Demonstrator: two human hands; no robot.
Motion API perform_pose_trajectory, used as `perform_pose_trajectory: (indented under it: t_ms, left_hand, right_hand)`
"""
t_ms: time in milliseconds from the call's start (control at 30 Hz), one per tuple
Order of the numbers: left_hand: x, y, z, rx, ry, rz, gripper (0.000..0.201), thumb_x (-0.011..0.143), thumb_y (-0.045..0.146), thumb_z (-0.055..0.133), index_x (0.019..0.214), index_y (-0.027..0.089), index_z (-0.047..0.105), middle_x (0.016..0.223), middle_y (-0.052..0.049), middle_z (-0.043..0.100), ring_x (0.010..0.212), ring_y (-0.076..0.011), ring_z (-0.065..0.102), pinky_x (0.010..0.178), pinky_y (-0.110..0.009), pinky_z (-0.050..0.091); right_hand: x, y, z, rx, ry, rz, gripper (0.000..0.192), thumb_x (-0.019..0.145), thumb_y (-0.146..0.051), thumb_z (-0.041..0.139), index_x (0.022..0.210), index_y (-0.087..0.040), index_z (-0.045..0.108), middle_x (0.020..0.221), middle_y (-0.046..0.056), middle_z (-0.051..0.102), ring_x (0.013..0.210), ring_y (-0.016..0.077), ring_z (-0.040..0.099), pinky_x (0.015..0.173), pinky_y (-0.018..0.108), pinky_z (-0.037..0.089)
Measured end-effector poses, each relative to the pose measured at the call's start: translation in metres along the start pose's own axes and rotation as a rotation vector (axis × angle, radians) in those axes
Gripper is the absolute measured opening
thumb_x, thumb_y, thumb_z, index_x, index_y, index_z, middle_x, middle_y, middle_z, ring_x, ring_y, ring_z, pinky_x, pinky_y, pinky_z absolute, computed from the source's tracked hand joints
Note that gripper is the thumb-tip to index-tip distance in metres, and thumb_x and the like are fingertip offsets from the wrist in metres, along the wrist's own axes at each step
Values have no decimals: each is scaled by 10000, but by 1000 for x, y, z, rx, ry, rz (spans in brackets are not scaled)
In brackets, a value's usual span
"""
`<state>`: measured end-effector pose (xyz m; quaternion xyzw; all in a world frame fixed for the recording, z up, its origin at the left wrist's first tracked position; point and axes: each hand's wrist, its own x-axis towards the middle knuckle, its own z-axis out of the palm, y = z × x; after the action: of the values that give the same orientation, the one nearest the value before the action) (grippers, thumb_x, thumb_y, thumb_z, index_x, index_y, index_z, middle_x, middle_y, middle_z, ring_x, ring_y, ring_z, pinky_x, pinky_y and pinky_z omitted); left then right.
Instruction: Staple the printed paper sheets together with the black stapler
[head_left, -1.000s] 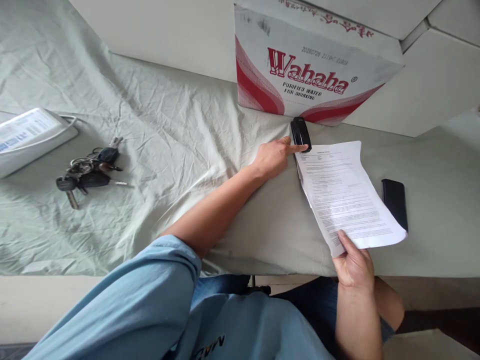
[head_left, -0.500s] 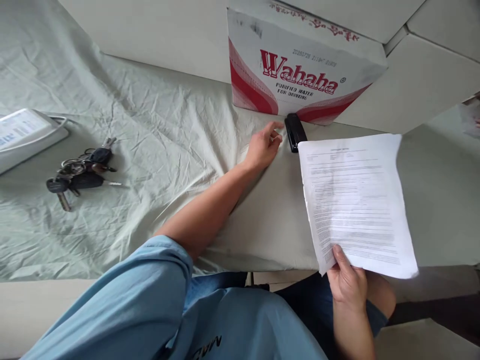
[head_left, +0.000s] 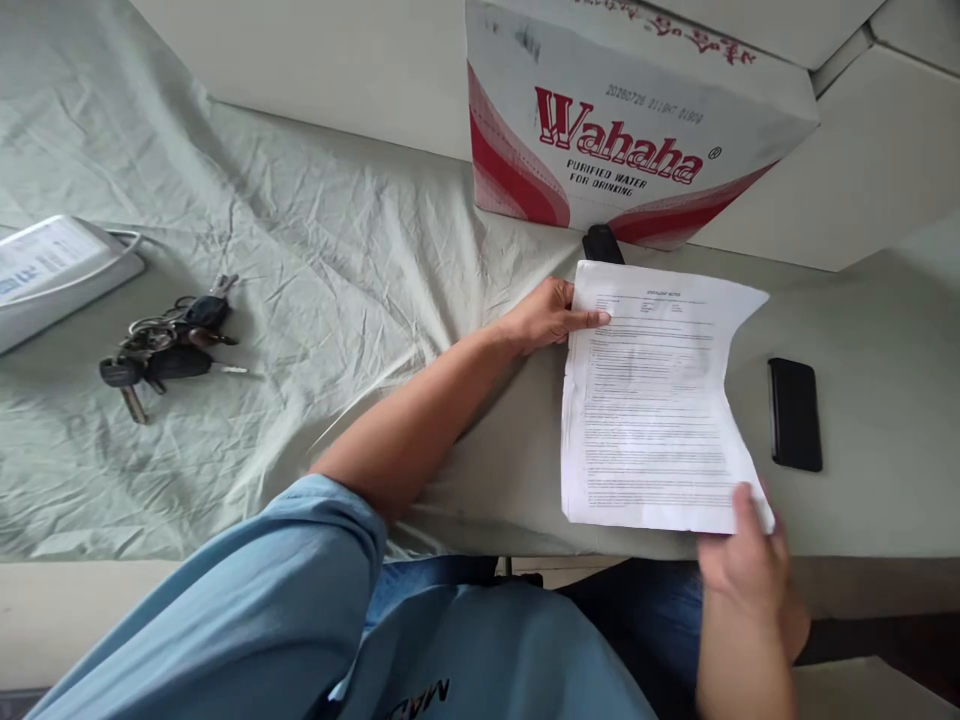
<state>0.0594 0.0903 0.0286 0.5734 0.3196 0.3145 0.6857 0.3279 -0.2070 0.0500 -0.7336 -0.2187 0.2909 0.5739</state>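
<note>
White printed paper sheets (head_left: 651,395): your left hand (head_left: 546,315) pinches the top corner, your right hand (head_left: 750,570) grips the bottom; square the edges beside the black stapler (head_left: 601,244).

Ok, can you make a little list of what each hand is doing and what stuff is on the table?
left hand: grip on the top left corner of the papers
right hand: at the papers' lower right corner, blurred
stapler: black, partly hidden behind the papers' top edge
box: red and white, behind the stapler
phone: black, right of the papers
keys: far left on the cloth
</note>
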Motion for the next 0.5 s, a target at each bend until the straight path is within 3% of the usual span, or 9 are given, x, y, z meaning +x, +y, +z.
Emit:
perform_pose_trajectory:
  t_ms: [100,200,267,367,400,500]
  left_hand:
    - [-3,3,0,-145,-16,-16,709,725,727,1251,1023,187,900,1046,-109,940,947,-262,894,851,-431,789]
    - [-7,5,2,-220,-31,-19,698,714,658,1277,1066,181,908,1134,-136,973,1137,-340,961,1082,-534,826]
    - [-9,4,2,-261,-18,-30,700,692,635,1290,1063,185,904,1156,-139,982,1149,-345,967,1110,-540,831]
    - [-8,2,1,-312,33,-63,686,708,582,1291,1097,190,885,1208,-143,989,1168,-335,969,1077,-499,839]
    - [-7,1,0,-328,57,-72,675,725,560,1288,1106,190,872,1211,-143,989,1166,-330,968,1065,-486,840]
    - [-3,-1,-1,-407,122,-108,622,791,467,1271,1135,193,831,1201,-140,989,1134,-308,967,1065,-464,839]
  right_hand:
    - [55,-21,-13,77,-96,-61,734,882,-830,1045,1401,-334,894,1451,119,936,1592,401,806,1452,701,596]
    - [107,-44,4,69,-206,-95,801,737,-860,1156,1325,-384,893,1460,103,925,1579,375,793,1465,661,559]
    - [131,-54,28,72,-281,-154,842,653,-852,1202,1280,-389,885,1485,96,925,1560,380,797,1418,637,589]
    - [146,-52,67,36,-433,-174,823,756,-780,1180,1416,-408,857,1617,106,904,1556,356,802,1316,544,634]
    - [148,-47,78,28,-441,-180,822,761,-774,1171,1408,-376,858,1549,120,926,1487,356,833,1270,527,646]
    - [148,-23,98,-7,-246,-263,680,718,-715,1174,1130,-280,851,1155,77,938,1205,321,864,1163,501,669]
